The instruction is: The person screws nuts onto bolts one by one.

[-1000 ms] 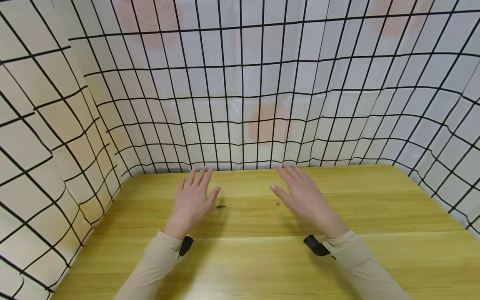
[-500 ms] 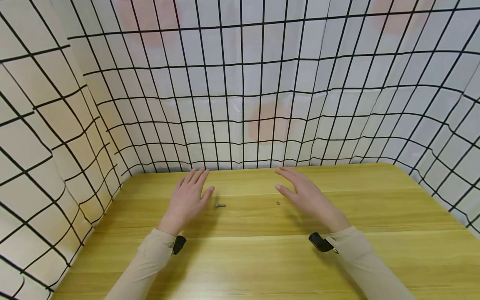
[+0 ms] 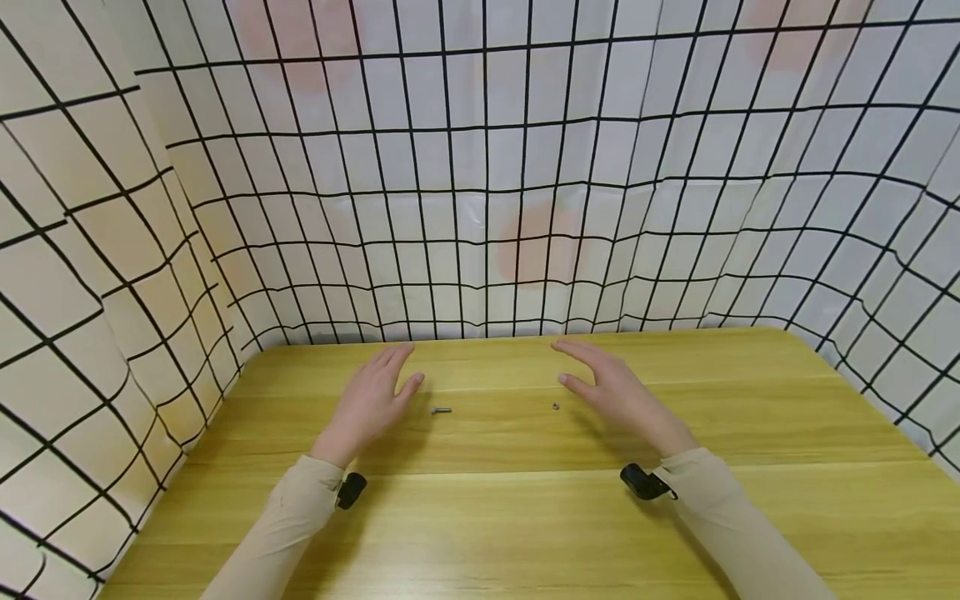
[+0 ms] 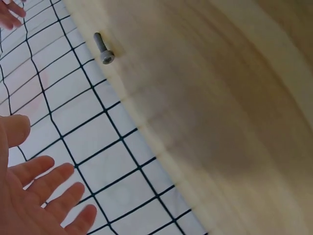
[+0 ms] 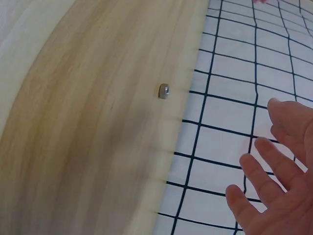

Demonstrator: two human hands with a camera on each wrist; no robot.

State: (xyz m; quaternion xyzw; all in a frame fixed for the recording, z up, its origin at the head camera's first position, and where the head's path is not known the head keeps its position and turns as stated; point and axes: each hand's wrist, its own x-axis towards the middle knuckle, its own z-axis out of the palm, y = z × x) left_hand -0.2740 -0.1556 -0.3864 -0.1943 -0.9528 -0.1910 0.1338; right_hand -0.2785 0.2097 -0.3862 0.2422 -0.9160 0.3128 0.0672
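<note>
A small metal socket-head bolt point(image 3: 441, 410) lies on its side on the wooden table, a little right of my left hand point(image 3: 369, 402). Its hex-socket head and threaded shank show in the left wrist view, the bolt point(image 4: 103, 49) apart from my left hand point(image 4: 44, 196). Farther right sits a small metal nut point(image 3: 556, 407), just left of my right hand point(image 3: 621, 400). In the right wrist view the nut point(image 5: 164, 91) rests clear of my right hand point(image 5: 274, 171). Both hands hover above the tabletop, fingers extended, thumbs apart, holding nothing.
The yellow wooden table point(image 3: 495, 533) spans the lower part of the head view. White sheeting with a black grid point(image 3: 465, 167) encloses its back and sides. Black wrist devices sit at the left cuff point(image 3: 351, 490) and the right cuff point(image 3: 645, 482).
My left hand has drawn slightly left and back, away from the bolt. The right hand has shifted slightly right and turned more side-on. Bolt and nut stay put.
</note>
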